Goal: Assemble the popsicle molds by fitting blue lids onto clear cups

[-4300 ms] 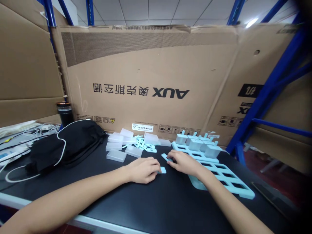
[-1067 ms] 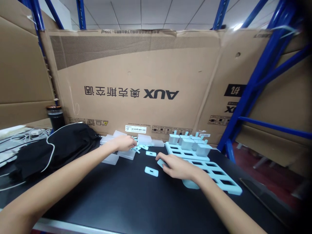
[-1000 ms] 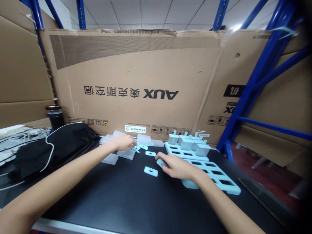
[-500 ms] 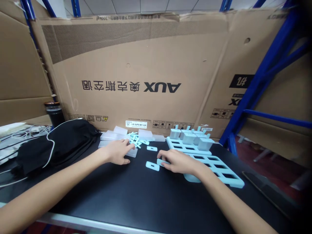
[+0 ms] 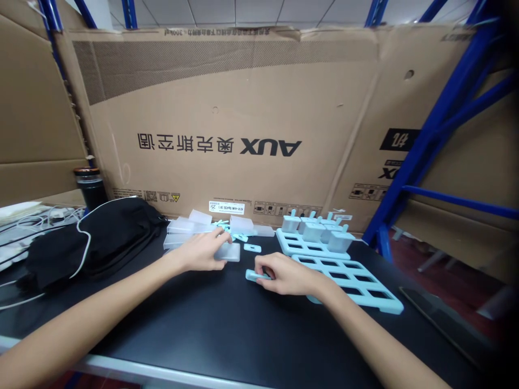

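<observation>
One pale blue plate is pinched between the thumb and curled fingers of the right hand, near the middle of the black surface. Its long axis runs roughly left to right; the exposed end points left, the other being hidden by the fingers. It appears smooth, thin and matt, with a rounded corner. Beyond it, a slotted plate of like colour lies flat, long axis also left to right, an oblong opening at its centre. The left hand spans a translucent box, thumb at the near side, fingers apart over the far side; whether it grips cannot be told. Similar frosted boxes and slender blue sticks lie behind. At right, a pale blue frame shows rectangular openings; a rear frame carries block-shaped translucent moulds, their handles upright.
</observation>
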### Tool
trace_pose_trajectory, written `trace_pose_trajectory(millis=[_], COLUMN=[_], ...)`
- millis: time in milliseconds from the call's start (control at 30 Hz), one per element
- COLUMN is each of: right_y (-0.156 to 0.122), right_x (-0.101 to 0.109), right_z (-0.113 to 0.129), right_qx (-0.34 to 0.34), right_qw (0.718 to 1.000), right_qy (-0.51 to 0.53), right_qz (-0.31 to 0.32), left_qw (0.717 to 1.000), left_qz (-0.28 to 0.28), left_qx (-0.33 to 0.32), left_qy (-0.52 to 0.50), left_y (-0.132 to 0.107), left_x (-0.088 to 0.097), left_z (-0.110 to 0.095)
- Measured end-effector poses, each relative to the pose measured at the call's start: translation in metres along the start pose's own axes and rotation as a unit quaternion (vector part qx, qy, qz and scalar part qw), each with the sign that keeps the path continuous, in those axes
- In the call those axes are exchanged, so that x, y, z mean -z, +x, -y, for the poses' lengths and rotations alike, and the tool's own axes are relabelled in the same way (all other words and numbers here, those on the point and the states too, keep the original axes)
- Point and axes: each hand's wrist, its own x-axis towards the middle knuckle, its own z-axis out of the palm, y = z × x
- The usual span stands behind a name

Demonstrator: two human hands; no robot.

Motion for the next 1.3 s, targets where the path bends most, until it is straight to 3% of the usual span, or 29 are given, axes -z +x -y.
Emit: trace_pose_trajectory(millis=[100, 200, 300, 433, 567, 700, 833, 933, 1200, 1300], right_y=[0.002, 0.003, 0.005, 0.009, 0.01, 0.009, 0.01, 0.013, 0.022, 0.024], right_x=[-0.003, 0.001, 0.006, 0.011, 0.013, 0.013, 0.007, 0.002, -0.016, -0.022], right_z=[-0.007, -0.013, -0.011, 0.003, 0.018, 0.024, 0.028, 0.032, 0.039, 0.039], right_qx=[-0.031, -0.053, -0.059, -0.046, -0.044, -0.037, -0.021, -0.015, -0.032, -0.035], right_qw=[0.997, 0.989, 0.973, 0.911, 0.888, 0.884, 0.876, 0.875, 0.845, 0.854], right_qy=[-0.055, -0.061, 0.09, 0.32, 0.392, 0.424, 0.46, 0.471, 0.529, 0.516], right_qz=[-0.047, -0.126, -0.203, -0.257, -0.235, -0.192, -0.142, -0.109, -0.07, -0.048], left_qw=[0.983, 0.955, 0.927, 0.919, 0.909, 0.885, 0.914, 0.916, 0.92, 0.924], left_qz=[-0.125, -0.167, -0.158, -0.176, -0.183, -0.215, -0.212, -0.217, -0.2, -0.173], left_qx=[-0.047, -0.046, -0.029, -0.063, -0.063, -0.123, -0.1, -0.091, -0.204, -0.216], left_qy=[-0.127, -0.242, -0.338, -0.346, -0.368, -0.394, -0.33, -0.323, -0.27, -0.263], left_y=[0.0, -0.002, -0.007, -0.012, -0.014, -0.014, -0.012, -0.012, -0.013, -0.013], left_x=[-0.003, -0.011, -0.021, -0.028, -0.033, -0.037, -0.039, -0.045, -0.056, -0.054], left_z=[-0.006, -0.014, -0.023, -0.032, -0.035, -0.034, -0.034, -0.03, -0.024, -0.025])
